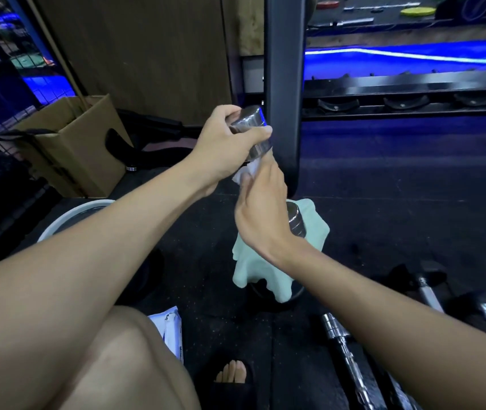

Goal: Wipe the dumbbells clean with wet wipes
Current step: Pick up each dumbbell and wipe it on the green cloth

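Your left hand (224, 143) has its grip clenched round the upper chrome head of the dumbbell (252, 133), held upright above the floor (383, 217) in front of the black rack post (284, 84). Your right hand (261, 211) pinches a white wet wipe (246, 171) against the handle — its lower head sits over a pale green cloth (265, 267).
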